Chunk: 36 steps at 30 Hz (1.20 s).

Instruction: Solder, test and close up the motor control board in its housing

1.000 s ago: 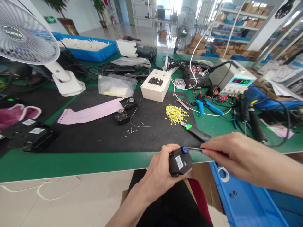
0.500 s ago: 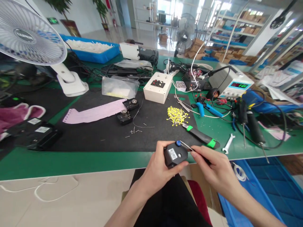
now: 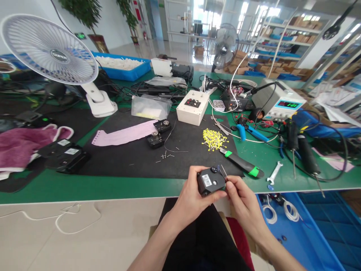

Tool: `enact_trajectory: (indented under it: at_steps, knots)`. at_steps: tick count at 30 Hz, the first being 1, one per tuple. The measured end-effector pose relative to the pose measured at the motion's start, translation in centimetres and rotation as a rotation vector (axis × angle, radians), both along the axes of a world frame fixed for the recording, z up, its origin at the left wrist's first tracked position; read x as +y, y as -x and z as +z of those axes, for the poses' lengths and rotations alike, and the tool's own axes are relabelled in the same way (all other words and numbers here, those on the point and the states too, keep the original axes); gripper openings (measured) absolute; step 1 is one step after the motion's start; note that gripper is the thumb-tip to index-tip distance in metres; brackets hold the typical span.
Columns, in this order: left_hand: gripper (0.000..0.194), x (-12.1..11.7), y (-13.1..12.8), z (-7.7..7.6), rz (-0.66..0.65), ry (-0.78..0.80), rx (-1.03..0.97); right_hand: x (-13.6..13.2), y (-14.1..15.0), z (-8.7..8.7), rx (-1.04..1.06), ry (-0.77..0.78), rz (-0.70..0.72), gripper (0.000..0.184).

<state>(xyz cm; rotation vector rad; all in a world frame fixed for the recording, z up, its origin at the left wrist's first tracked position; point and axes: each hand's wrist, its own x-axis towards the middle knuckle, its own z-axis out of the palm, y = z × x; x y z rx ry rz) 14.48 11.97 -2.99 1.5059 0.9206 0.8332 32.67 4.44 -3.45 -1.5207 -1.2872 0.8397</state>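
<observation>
My left hand [image 3: 191, 195] is wrapped round a small black box-shaped part [image 3: 210, 182] with a white label and a blue knob on top, held just past the bench's front edge. My right hand [image 3: 242, 201] pinches thin metal tweezers [image 3: 225, 172] whose tips stand upright beside the blue knob. On the black mat [image 3: 141, 156] lie two more small black parts [image 3: 158, 132], a heap of tiny yellow components [image 3: 213, 139] and a few loose metal pins [image 3: 165, 155].
A white desk fan [image 3: 53, 56] stands back left. A white control box [image 3: 193, 107], a power supply [image 3: 279, 101], cutters [image 3: 249, 132], a green-black knife [image 3: 241, 163], screwdrivers [image 3: 306, 154] and a spanner [image 3: 274, 173] crowd the right. A blue bin [image 3: 299, 233] sits below the bench edge.
My right hand has drawn in close to the black part and the tweezers have swung from lying level to standing upright. The view has shifted to the left.
</observation>
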Motion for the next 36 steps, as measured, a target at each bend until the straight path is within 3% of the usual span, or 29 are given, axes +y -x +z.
enact_trajectory:
  at_steps: [6, 11, 18, 24, 31, 36]
  knots:
    - [0.065, -0.2, 0.2, 0.3, 0.027, 0.027, -0.046, -0.6, 1.3, -0.9, 0.319, 0.099, 0.042, 0.032]
    - [0.064, -0.3, 0.1, 0.2, 0.042, 0.082, -0.055, -0.4, -1.5, 1.4, 0.399, 0.088, 0.066, 0.035]
    - [0.066, 0.2, -0.4, -0.1, 0.104, 0.132, -0.070, -1.0, -9.4, 4.9, 0.119, 0.105, -0.106, 0.045]
    - [0.072, 0.3, -0.8, -0.1, 0.172, 0.098, -0.049, -4.8, -13.9, 4.9, -0.169, 0.201, -0.255, 0.048]
    - [0.074, 0.5, -0.7, -0.4, 0.174, 0.044, 0.016, -6.8, -14.1, 3.4, -0.591, 0.297, -0.193, 0.037]
    - [0.076, 0.5, -0.6, -1.0, 0.200, 0.013, 0.022, -7.3, -13.3, 2.5, -0.922, 0.377, -0.148, 0.045]
